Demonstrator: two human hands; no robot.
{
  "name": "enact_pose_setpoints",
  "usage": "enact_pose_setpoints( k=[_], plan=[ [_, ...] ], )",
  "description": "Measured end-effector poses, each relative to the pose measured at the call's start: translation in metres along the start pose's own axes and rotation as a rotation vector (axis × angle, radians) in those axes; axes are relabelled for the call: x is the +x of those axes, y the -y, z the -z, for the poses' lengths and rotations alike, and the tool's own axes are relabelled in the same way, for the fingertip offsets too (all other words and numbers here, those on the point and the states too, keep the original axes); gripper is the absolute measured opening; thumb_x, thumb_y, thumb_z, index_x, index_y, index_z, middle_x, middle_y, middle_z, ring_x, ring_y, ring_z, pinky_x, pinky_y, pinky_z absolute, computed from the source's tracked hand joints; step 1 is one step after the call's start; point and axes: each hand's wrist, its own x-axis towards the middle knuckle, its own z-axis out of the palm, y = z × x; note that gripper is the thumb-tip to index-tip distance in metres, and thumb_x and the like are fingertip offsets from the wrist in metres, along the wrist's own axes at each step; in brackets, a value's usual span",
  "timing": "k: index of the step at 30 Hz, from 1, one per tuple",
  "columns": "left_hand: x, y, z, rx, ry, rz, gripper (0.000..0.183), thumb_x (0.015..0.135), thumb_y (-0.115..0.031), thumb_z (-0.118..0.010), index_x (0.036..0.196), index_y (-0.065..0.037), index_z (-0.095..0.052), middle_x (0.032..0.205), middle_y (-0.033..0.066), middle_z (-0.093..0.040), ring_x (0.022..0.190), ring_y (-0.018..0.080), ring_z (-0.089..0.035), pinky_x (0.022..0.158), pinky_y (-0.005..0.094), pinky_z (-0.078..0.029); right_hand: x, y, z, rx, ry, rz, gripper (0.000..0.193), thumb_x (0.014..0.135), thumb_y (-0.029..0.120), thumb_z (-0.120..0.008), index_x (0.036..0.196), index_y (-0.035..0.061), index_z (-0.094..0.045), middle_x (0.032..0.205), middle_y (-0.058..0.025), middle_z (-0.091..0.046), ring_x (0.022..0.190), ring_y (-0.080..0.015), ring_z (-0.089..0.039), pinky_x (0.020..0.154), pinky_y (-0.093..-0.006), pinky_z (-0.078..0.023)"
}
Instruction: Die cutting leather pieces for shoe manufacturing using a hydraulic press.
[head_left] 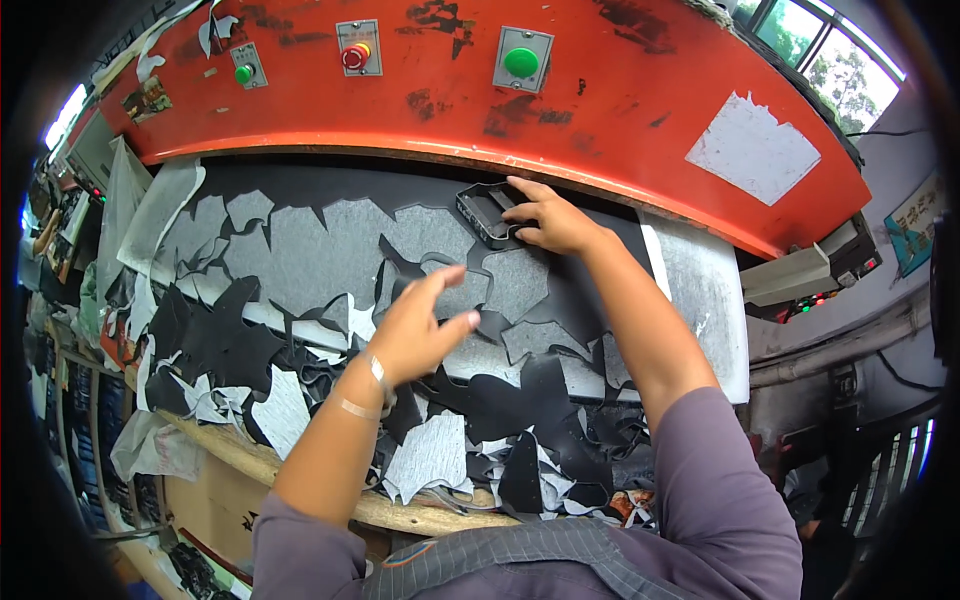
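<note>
My right hand (560, 218) reaches to the far side of the bed, its fingers gripping the right edge of a dark metal cutting die (468, 212). This die is an open frame with upright walls, and it lies on a black sheet (345, 185) just under the red machine beam. My left hand (425, 325) hovers over the near part of the sheet, thumb and fingers apart, holding nothing. Below it, cut-out gaps in the sheet show a grey surface (320, 245).
The red beam (600, 110) crosses the far side, carrying a red button (355, 56) and green buttons (521, 63). Black and white offcuts (430, 455) pile along the near edge above a wooden rail (400, 515). A pale board (705, 300) lies to the right.
</note>
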Motion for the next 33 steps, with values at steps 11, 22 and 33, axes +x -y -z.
enact_pose_setpoints(
  k=[11,22,33],
  plan=[
    [0.085,0.061,-0.065,0.282,-0.264,0.002,0.058,0.081,-0.014,-0.051,0.133,0.003,-0.033,0.133,0.0191,-0.054,0.126,0.0298,-0.048,0.116,0.0424,-0.017,-0.041,-0.002,-0.025,0.085,-0.259,-0.305,0.075,0.079,0.036,-0.074,0.142,0.0141,-0.04,0.137,-0.0176,-0.051,0.129,-0.0325,-0.044,0.11,-0.0459,-0.024],
    [0.08,0.052,-0.058,0.193,-0.312,0.035,0.052,0.079,-0.011,-0.052,0.127,0.002,-0.038,0.131,0.0161,-0.057,0.125,0.0332,-0.047,0.116,0.0418,-0.019,-0.038,-0.002,-0.019,0.075,-0.18,-0.271,0.078,0.081,0.038,-0.071,0.146,0.0149,-0.034,0.144,-0.0142,-0.044,0.135,-0.0281,-0.038,0.112,-0.0475,-0.019],
    [0.083,0.122,0.071,-0.346,-0.699,0.038,0.062,0.082,-0.003,-0.059,0.139,0.0,-0.036,0.143,0.0224,-0.041,0.133,0.0311,-0.039,0.111,0.04,-0.03,-0.061,0.097,0.02,0.343,-0.456,-0.569,0.062,0.08,0.029,-0.075,0.128,-0.0028,-0.052,0.105,-0.0205,-0.066,0.092,-0.026,-0.067,0.082,-0.0335,-0.051]
  ],
)
